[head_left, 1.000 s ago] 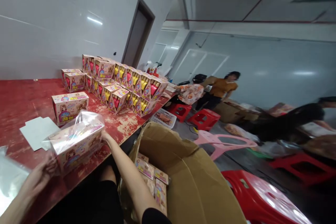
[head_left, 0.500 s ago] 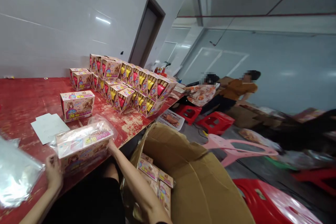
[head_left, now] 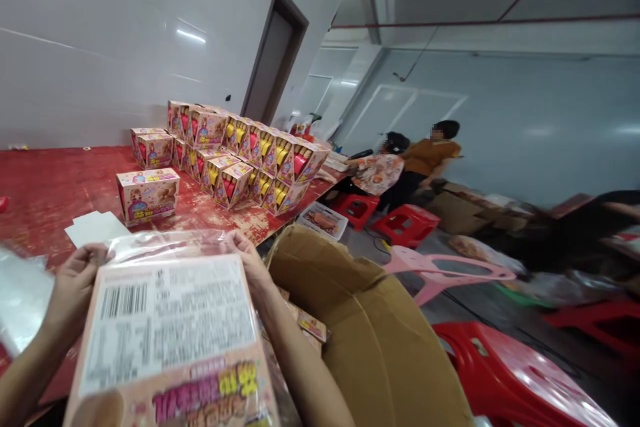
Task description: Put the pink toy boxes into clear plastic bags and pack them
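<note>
Held box (head_left: 170, 347) sat inside its clear bag (head_left: 170, 244), lifted at the worktop's (head_left: 50, 193) near edge. Left hand (head_left: 75, 283) pinched one corner of the bag's mouth, right hand (head_left: 253, 267) the other, so grip was closed on film both sides. Box-into-bag looked done; mouth didn't look folded or sealed yet. No film seen on the lone box (head_left: 150, 197) mid-worktop or the stacked rows (head_left: 250, 153) toward the far end; those looked pending. Carton (head_left: 390, 347) beside the near edge already contained some boxes (head_left: 312, 327); couldn't tell if bagged.
</note>
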{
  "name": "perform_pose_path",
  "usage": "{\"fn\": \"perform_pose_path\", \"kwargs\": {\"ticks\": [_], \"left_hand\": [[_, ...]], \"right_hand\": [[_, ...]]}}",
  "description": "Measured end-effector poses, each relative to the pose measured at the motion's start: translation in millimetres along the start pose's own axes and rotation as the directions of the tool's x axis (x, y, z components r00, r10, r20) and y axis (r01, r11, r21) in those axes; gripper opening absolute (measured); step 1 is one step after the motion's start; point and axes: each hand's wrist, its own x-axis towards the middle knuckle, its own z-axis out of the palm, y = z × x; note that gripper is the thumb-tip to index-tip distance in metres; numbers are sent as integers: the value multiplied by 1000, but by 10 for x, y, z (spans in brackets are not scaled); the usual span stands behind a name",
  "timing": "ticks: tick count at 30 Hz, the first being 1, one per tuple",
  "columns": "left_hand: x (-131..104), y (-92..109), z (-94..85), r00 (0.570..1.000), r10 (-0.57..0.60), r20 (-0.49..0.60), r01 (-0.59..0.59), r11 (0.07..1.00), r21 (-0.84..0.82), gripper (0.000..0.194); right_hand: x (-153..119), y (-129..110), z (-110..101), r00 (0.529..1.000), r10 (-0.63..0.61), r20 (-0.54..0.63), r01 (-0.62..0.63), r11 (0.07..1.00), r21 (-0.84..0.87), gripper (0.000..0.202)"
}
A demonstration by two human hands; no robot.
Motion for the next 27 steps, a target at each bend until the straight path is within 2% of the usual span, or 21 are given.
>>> {"fn": "perform_pose_path", "kwargs": {"ticks": [1,2,3,5,7,9,10,11,12,14,17,19,22,24,25,26,27], "left_hand": [[-32,155,-28,991,116,63,-116,993,-13,31],[-58,302,-71,958,254,135,-256,967,-1,28],[-66,429,-130,900,384,207,-400,916,40,23],[5,600,-274,778,536,327,-610,769,191,10],[184,649,-406,675,609,418,-736,598,318,5],[394,599,-501,575,650,496,-818,451,356,8],[483,547,-541,542,645,538,-840,405,360,9],[553,484,-584,535,639,553,-845,403,351,12],[602,416,-631,554,615,560,-832,413,369,17],[641,295,-726,634,531,563,-772,481,415,24],[593,215,-784,739,434,515,-654,647,393,23],[558,195,-744,820,405,404,-546,765,341,29],[610,122,-633,949,262,174,-307,890,336,53],[702,75,-568,979,114,168,-168,921,352,65],[745,75,-542,976,96,195,-159,928,338,67],[778,96,-519,967,135,217,-200,930,309,65],[794,139,-497,950,222,220,-278,922,271,62]], "right_hand": [[-72,-152,2,998,-45,45,44,999,17,48],[-135,-301,9,990,-98,103,97,995,17,45],[-179,-437,17,974,-154,164,156,988,-3,40],[-194,-635,23,936,-246,252,281,953,-112,28],[-106,-693,-3,908,-305,287,383,881,-276,20],[36,-600,-60,883,-356,305,459,790,-406,15],[105,-507,-91,876,-365,317,477,753,-453,14],[165,-394,-119,873,-365,323,484,725,-490,13],[213,-276,-143,878,-345,332,476,706,-524,13],[274,-82,-184,889,-301,345,454,682,-573,12],[326,-3,-222,914,-243,326,391,747,-537,9],[399,-38,-196,926,-261,273,367,794,-484,18],[668,-46,-65,935,-289,206,355,755,-552,52],[906,-43,46,933,-178,312,338,730,-594,68],[1009,-69,100,918,-119,380,336,742,-581,66],[1087,-125,154,896,-98,433,348,761,-547,58],[1134,-210,210,880,-131,457,380,773,-509,48]]}}
